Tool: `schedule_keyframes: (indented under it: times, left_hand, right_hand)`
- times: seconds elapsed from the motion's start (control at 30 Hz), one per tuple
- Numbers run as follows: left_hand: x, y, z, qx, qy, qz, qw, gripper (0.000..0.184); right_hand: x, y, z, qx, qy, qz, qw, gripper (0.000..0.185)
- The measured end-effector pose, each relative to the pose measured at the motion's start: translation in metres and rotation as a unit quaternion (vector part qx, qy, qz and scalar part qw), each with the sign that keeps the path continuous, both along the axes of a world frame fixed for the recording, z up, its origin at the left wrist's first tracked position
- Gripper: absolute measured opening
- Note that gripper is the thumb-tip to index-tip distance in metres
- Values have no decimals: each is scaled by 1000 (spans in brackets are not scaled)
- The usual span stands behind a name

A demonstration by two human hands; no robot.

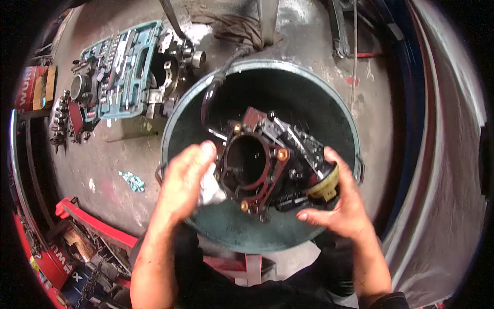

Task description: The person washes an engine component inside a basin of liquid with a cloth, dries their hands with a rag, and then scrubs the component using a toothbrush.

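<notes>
A dark, wet-looking engine part (275,188) with a large round opening and brass-coloured inserts is held over a green tub (231,234). My left hand (188,177) is at its left side, with a white cloth (210,186) between palm and part; its fingers are pressed together. At the right end, my right hand (342,198) curves around a yellow cap (326,185), fingers behind it and thumb below. A black hose (208,95) hangs over the tub's rim, its lower end close to the part's upper left.
An open teal socket case (146,67) lies on the floor at upper left, beside metal engine parts (170,77) and a camshaft-like shaft (60,121). A blue rag (132,181) is left of the tub. Red metal bars (98,222) are at lower left, a grey sheet (442,180) at right.
</notes>
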State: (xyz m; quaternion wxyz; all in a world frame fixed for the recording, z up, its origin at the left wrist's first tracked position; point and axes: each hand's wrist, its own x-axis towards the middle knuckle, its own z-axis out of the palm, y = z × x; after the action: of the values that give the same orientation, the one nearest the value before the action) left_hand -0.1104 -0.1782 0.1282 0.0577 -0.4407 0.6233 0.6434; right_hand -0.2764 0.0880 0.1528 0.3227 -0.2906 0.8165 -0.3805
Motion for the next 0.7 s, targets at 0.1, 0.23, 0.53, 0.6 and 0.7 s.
schedule_keyframes:
  times: [0.1, 0.23, 0.53, 0.6, 0.7]
  left_hand:
    - [-1, 23, -2, 28, 53, -23, 998, 39]
    - [-3, 41, 8, 215, 25, 113, 970, 33]
    - [5, 44, 6, 26, 32, 73, 996, 29]
    - [3, 40, 5, 30, 37, 38, 998, 29]
    - [-10, 38, 6, 32, 53, -3, 998, 30]
  right_hand:
    - [-2, 5, -21, -39, 72, 75, 994, 72]
    - [29, 17, -21, -81, 88, 22, 993, 63]
    - [102, 23, -17, -134, 1, -44, 990, 72]
    - [109, 28, -17, -148, -4, -50, 988, 71]
    - [109, 30, -15, -113, -49, -49, 991, 70]
